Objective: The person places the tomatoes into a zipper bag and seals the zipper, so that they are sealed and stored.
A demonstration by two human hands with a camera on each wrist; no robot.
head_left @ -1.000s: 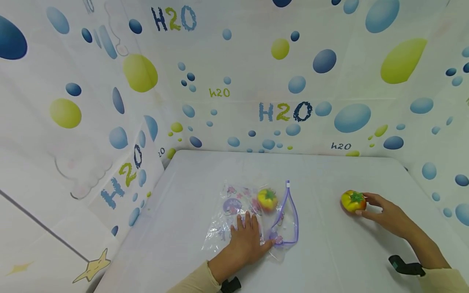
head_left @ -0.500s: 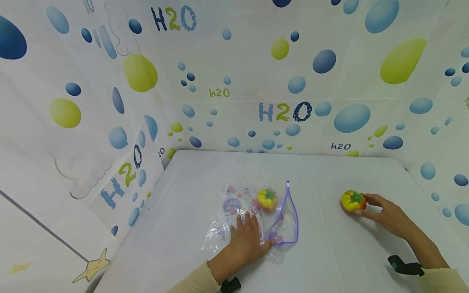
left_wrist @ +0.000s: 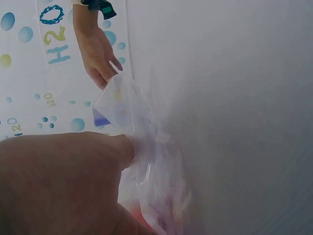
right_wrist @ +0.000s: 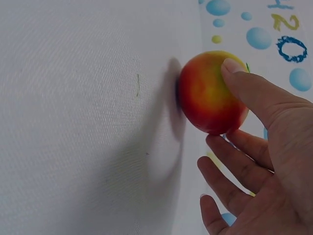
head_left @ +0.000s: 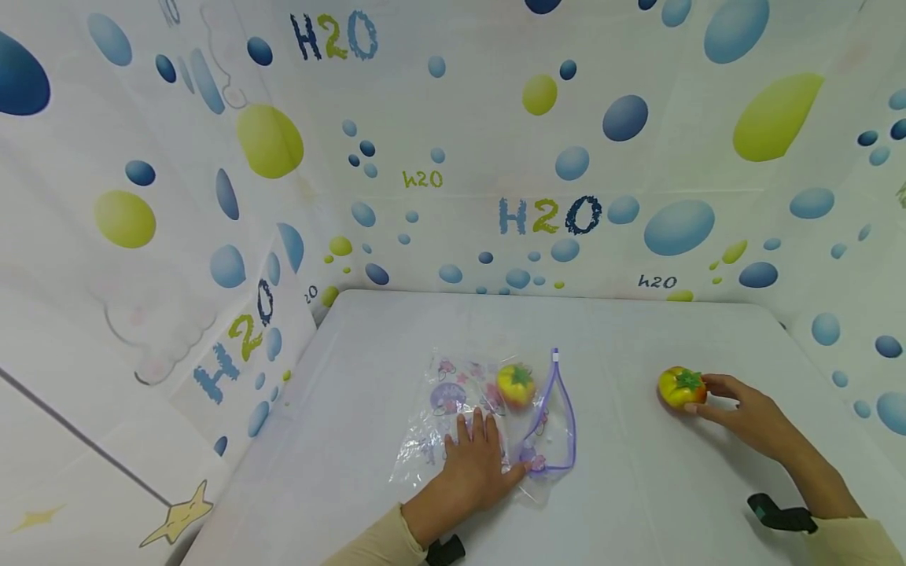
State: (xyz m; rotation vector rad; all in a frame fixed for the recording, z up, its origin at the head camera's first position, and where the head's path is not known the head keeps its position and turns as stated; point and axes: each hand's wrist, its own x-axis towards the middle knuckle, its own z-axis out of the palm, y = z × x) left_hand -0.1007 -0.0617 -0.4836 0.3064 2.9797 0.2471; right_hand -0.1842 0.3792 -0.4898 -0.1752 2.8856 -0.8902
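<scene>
My left hand [head_left: 476,465] lies palm down with fingers spread on a clear plastic zip bag [head_left: 425,440] printed with pink and purple patterns. The bag's purple zip edge [head_left: 572,424] gapes toward the right, its slider at the top. Inside or under the film near the fingertips sits a yellow-red toy tomato [head_left: 517,385] with a green leafy top. Farther right, my right hand [head_left: 750,417] pinches a second toy tomato [right_wrist: 210,93] between thumb and fingers, close to the tabletop. In the left wrist view the bag's film [left_wrist: 142,132] rises beside the thumb.
A white cloth-covered table [head_left: 609,503] stretches between and beyond both hands. Behind it hangs a white curtain [head_left: 481,126] with blue and green dots and H2O lettering, which also runs along the left side. Black wrist straps [head_left: 782,515] sit at both cuffs.
</scene>
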